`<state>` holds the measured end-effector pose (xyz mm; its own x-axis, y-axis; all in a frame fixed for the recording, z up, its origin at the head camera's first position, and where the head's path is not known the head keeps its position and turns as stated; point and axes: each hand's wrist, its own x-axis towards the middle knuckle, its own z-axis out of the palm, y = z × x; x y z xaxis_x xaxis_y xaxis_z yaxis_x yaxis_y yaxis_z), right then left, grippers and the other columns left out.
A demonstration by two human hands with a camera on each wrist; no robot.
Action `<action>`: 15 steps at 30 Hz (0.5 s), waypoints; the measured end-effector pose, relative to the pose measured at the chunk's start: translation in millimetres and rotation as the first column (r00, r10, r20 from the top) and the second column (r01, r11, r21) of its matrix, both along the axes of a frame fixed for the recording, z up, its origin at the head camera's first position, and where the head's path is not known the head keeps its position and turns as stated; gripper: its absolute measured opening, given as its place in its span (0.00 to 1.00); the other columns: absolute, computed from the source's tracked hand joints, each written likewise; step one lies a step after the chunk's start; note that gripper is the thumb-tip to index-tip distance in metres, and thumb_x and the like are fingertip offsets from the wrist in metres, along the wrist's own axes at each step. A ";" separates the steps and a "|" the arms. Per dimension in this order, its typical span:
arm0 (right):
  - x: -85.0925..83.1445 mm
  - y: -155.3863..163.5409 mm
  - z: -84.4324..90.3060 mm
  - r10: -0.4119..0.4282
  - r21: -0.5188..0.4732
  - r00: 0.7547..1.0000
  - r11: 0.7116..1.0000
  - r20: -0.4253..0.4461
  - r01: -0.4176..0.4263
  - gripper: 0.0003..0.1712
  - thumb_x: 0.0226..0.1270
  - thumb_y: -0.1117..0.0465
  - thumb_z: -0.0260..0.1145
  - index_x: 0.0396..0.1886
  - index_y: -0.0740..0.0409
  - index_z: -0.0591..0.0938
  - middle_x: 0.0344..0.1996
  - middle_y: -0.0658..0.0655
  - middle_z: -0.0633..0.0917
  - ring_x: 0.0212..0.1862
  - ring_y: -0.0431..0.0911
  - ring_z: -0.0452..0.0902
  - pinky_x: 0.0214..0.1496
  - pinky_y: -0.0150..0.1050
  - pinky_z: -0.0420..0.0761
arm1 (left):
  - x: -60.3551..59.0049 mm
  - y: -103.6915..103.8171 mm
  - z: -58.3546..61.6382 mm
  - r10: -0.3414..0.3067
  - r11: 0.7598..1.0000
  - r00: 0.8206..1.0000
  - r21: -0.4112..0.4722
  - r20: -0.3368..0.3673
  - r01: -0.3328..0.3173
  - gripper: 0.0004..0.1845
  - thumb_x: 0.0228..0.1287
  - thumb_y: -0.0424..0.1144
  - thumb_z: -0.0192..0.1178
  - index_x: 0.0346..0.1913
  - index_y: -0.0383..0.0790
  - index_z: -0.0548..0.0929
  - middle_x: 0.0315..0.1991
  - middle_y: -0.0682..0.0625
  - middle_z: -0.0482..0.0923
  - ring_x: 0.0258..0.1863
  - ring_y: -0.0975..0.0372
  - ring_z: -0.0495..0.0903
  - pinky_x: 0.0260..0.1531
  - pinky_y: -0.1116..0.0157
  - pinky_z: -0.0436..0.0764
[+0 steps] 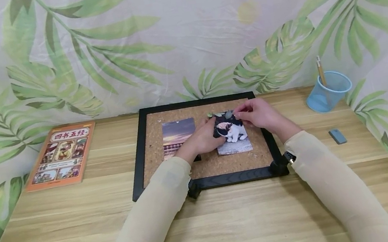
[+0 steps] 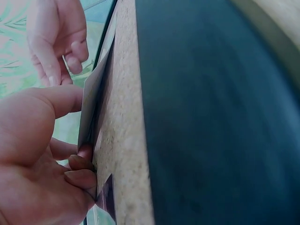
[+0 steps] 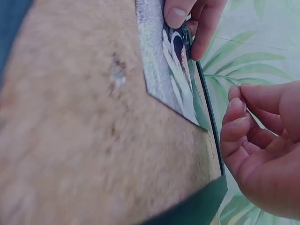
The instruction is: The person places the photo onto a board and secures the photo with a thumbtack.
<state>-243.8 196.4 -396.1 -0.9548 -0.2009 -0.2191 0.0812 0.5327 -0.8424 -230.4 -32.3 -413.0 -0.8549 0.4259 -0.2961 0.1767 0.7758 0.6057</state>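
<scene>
Both forearms cross cork board [image 1: 152,144] front frame; sunset photo [image 1: 178,136] just beside left hand [image 1: 202,140]. Bare table [image 1: 81,221] left, book [image 1: 60,155] and pen cup [image 1: 328,91] well apart.

A wooden table [image 1: 64,236] stands against a pale cloth backdrop [image 1: 181,35] printed with green palm leaves — evenly, softly lit.

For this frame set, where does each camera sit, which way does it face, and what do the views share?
Head: worn on the head, facing forward and down at the cork board on the table; both sleeved arms, left hand and right hand show.
Left wrist: low beside the board's edge, looking along it; left-hand fingers hold the cat photo.
Right wrist: close over the cork, looking toward the backdrop; right-hand curled fingers show.
Shared: all three show the cat photo and cork board.
</scene>
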 end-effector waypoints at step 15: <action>-28.5 -29.2 -8.5 0.021 0.021 1.000 1.000 -0.018 -0.020 0.12 0.81 0.66 0.64 0.54 0.71 0.86 0.35 0.57 0.85 0.30 0.41 0.76 0.30 0.30 0.76 | -14.2 1.2 -18.3 0.009 1.000 1.000 0.005 0.018 -0.009 0.50 0.75 0.51 0.65 0.88 0.37 0.51 0.88 0.33 0.44 0.87 0.44 0.52 0.84 0.49 0.59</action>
